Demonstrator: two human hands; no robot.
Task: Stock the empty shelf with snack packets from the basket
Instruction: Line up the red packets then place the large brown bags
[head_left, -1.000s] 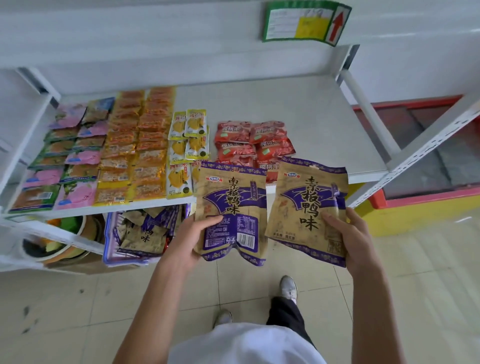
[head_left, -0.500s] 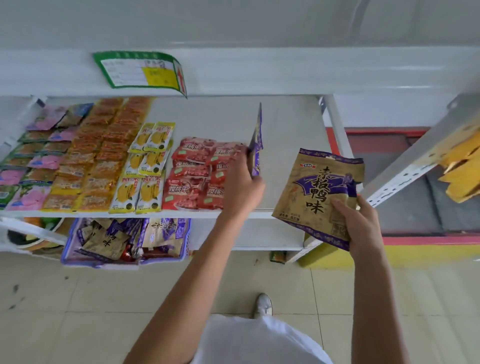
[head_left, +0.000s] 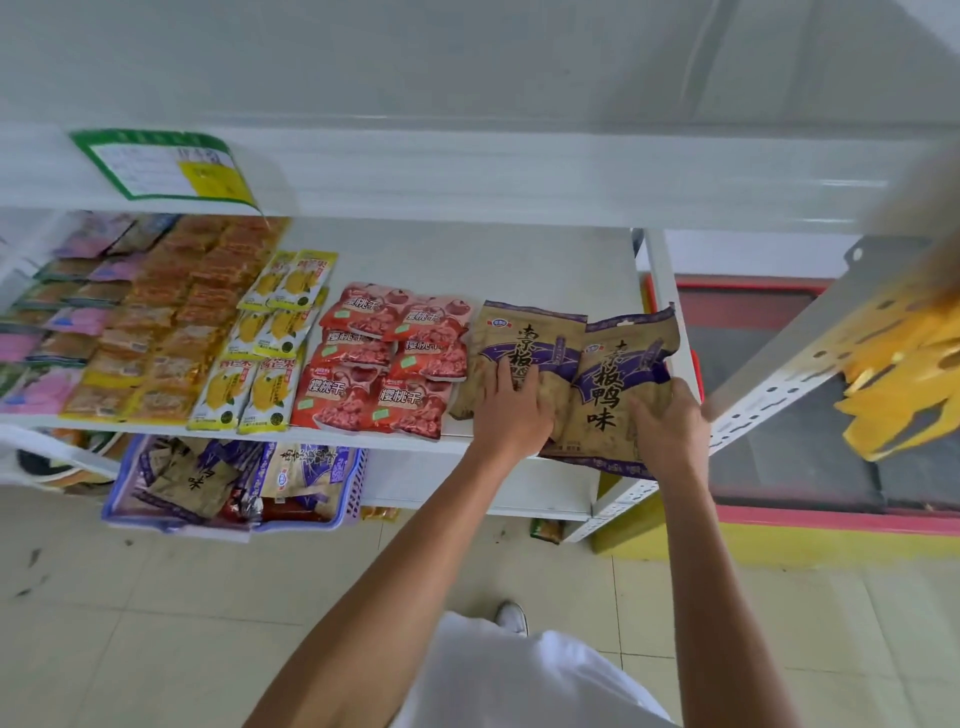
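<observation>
Two brown and purple snack packets lie side by side at the shelf's (head_left: 467, 260) front right corner, beside red packets (head_left: 395, 364). The left hand (head_left: 511, 410) rests flat on the left packet (head_left: 524, 332), fingers (head_left: 501, 371) straight and spread. The right hand (head_left: 670, 431) grips the right packet (head_left: 618, 384), fingers curled over its right side; this packet overhangs the front edge. The basket (head_left: 353, 488) of more packets sits below the shelf.

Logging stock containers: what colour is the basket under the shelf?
The basket is lavender-blue plastic; the head view shows it best.
</observation>
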